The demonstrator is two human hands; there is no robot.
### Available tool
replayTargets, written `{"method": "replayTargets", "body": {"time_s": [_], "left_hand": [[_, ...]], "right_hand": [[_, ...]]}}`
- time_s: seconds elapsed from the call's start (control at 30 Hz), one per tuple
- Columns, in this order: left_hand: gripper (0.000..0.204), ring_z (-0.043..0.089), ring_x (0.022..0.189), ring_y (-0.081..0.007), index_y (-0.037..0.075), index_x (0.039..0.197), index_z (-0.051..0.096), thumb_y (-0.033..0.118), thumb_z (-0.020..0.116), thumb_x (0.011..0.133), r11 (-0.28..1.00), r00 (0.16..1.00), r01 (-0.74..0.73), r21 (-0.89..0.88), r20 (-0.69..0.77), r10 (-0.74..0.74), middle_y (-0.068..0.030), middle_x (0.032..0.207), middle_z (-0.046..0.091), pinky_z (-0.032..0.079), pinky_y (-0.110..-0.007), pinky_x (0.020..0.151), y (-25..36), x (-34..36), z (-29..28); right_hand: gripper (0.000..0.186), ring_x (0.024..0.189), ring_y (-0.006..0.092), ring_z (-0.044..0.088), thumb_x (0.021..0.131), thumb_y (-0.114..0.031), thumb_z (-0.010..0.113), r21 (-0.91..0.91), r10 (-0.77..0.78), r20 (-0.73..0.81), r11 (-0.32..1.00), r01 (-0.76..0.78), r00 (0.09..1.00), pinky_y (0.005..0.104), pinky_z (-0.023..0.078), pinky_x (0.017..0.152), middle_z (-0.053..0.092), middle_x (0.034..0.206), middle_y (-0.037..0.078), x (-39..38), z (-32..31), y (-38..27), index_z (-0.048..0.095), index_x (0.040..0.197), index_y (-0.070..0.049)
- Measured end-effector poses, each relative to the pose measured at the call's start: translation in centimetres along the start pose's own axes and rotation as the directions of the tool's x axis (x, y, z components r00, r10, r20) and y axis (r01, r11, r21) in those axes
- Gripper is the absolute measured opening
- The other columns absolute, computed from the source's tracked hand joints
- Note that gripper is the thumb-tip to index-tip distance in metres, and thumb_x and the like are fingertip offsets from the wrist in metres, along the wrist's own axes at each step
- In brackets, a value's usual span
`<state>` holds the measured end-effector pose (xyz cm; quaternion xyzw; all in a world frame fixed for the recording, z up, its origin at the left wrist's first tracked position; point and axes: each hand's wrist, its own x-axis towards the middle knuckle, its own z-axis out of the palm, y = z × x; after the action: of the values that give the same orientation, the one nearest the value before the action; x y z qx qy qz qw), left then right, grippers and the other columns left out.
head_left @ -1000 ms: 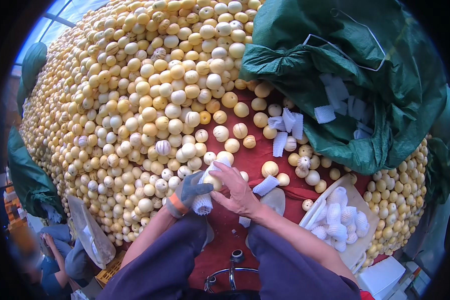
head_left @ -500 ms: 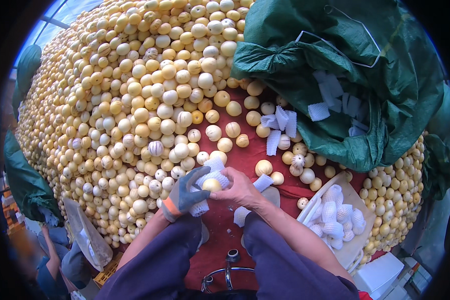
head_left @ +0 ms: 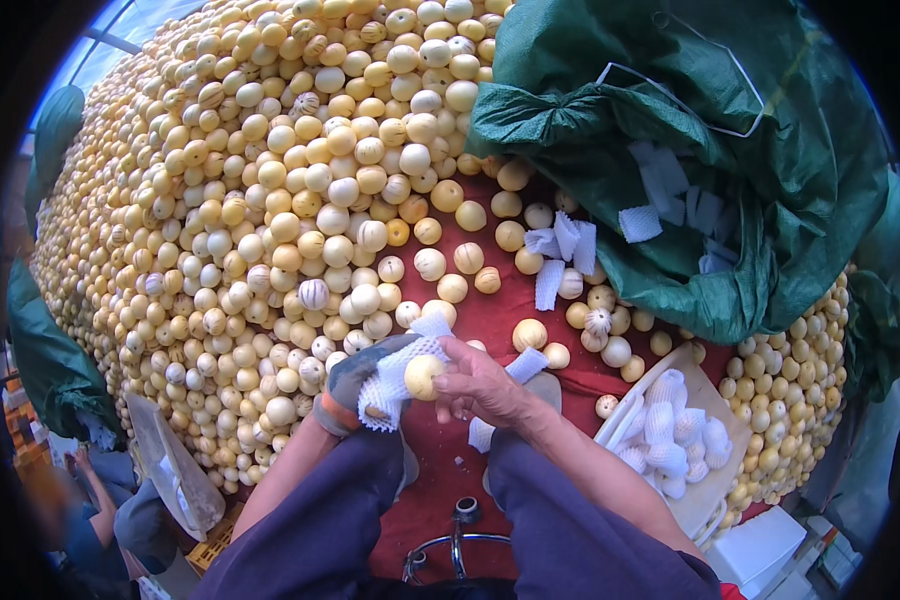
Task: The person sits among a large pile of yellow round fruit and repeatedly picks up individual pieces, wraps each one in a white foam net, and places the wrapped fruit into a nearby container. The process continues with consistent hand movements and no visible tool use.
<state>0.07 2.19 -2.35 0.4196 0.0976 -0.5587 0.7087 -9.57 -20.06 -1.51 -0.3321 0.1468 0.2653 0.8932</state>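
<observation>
Two hands meet over our lap: our gloved left hand (head_left: 362,380) cups a white foam net sleeve (head_left: 395,385), fingers curled around it, while our bare right hand (head_left: 480,385) pinches a pale yellow round fruit (head_left: 423,375) at the sleeve's mouth. Just right, a cardboard box (head_left: 715,480) holds already sleeved fruit. Beyond, on the red cloth (head_left: 490,310), loose fruit and spare sleeves lie before a green sack (head_left: 770,190); a vast yellow fruit heap (head_left: 270,200) rises farthest left.
</observation>
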Motion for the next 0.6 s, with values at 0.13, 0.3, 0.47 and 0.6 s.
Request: {"method": "replayTargets", "body": {"time_s": [0.13, 0.3, 0.47, 0.6], "left_hand": [[0.047, 0.064, 0.117, -0.0262, 0.001, 0.140, 0.055, 0.016, 0.066, 0.097, 0.696, 0.937, -0.339, 0.633, 0.160, 0.311, -0.0138, 0.131, 0.063, 0.054, -0.036, 0.098, -1.2, -0.9, -1.4], [0.022, 0.063, 0.090, -0.0167, 0.001, 0.106, 0.062, 0.016, 0.070, 0.092, 0.616, 0.978, -0.055, 0.786, -0.083, 0.193, -0.0076, 0.101, 0.066, 0.052, -0.032, 0.080, -0.1, 0.1, 1.4], [0.020, 0.064, 0.084, -0.0138, 0.003, 0.100, 0.061, 0.021, 0.067, 0.095, 0.794, 0.989, -0.013, 0.608, 0.123, -0.078, -0.0052, 0.093, 0.065, 0.052, -0.030, 0.074, 0.7, -0.2, 3.5], [0.029, 0.069, 0.086, -0.0199, 0.000, 0.107, 0.061, 0.022, 0.072, 0.092, 0.948, 0.890, 0.242, 0.207, 0.342, -0.302, -0.0100, 0.100, 0.067, 0.057, -0.034, 0.076, -1.1, -0.4, 1.8]], "right_hand": [[0.052, 0.074, 0.0085, 0.069, 0.095, -0.026, 0.073, 0.158, -0.051, 0.011, 0.986, 0.049, 0.999, 0.0207, 0.051, 0.058, 0.068, 0.103, 0.003, 0.5, 1.1, 1.0, 0.051, 0.137, -0.005], [0.043, 0.093, 0.0208, 0.071, 0.091, -0.020, 0.074, -0.598, -0.434, -0.399, 0.791, 0.129, 0.808, 0.0316, 0.056, 0.075, 0.071, 0.106, 0.012, 1.0, -0.1, 2.3, 0.058, 0.126, -0.002], [0.043, 0.104, 0.0316, 0.068, 0.090, -0.024, 0.068, -0.749, -0.465, -0.363, 0.661, 0.044, 0.808, 0.0414, 0.054, 0.090, 0.069, 0.111, 0.021, 0.7, -0.4, 2.6, 0.058, 0.126, -0.001], [0.049, 0.104, 0.0191, 0.062, 0.099, -0.040, 0.057, -0.266, -0.282, -0.187, 0.937, 0.228, 0.941, 0.0355, 0.048, 0.094, 0.065, 0.113, 0.010, 0.4, 0.3, 4.0, 0.058, 0.131, -0.003]]}}
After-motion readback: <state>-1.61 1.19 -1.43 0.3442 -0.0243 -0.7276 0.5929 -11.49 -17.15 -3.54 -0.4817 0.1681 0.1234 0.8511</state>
